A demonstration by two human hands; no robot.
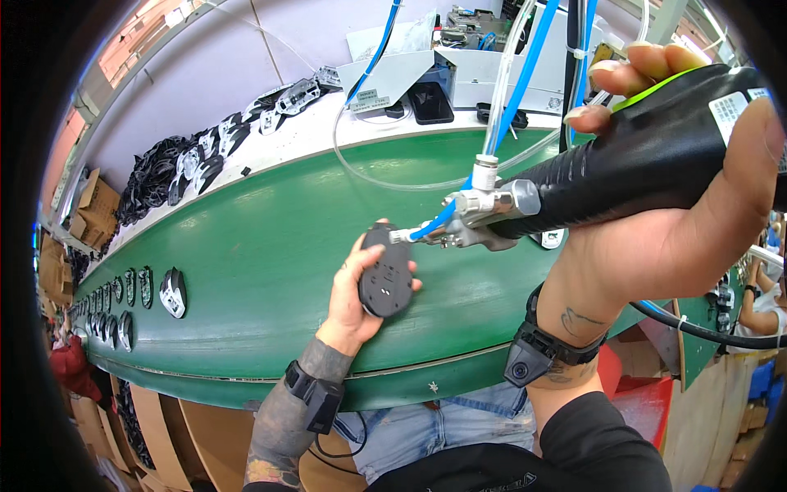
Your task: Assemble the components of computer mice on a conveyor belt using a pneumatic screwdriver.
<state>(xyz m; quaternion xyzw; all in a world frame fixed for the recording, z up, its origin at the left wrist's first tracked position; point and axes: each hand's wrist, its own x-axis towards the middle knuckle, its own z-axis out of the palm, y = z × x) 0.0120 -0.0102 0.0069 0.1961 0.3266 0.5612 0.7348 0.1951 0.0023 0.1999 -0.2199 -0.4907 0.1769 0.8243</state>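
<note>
My left hand [348, 299] holds a dark computer mouse [385, 283] over the green belt, its flat underside turned up and small holes showing in it. The fingers curl round its sides, with the thumb on top. In my right hand [656, 254] is a thick black power screwdriver [623, 184], tilted down to the left. A metal fitting with blue and clear air hoses [485, 172] sits at its front. The nozzle end [402, 236] meets the far end of the mouse; whether it presses on a screw is too small to tell.
Rows of mouse parts [127, 287] and a white-and-black mouse shell [173, 293] lie on the green belt [270, 271] at left. Black parts [156, 176] heap on the white ledge behind. A dark tray [430, 102] stands farther back. Another person [762, 303] is at far right.
</note>
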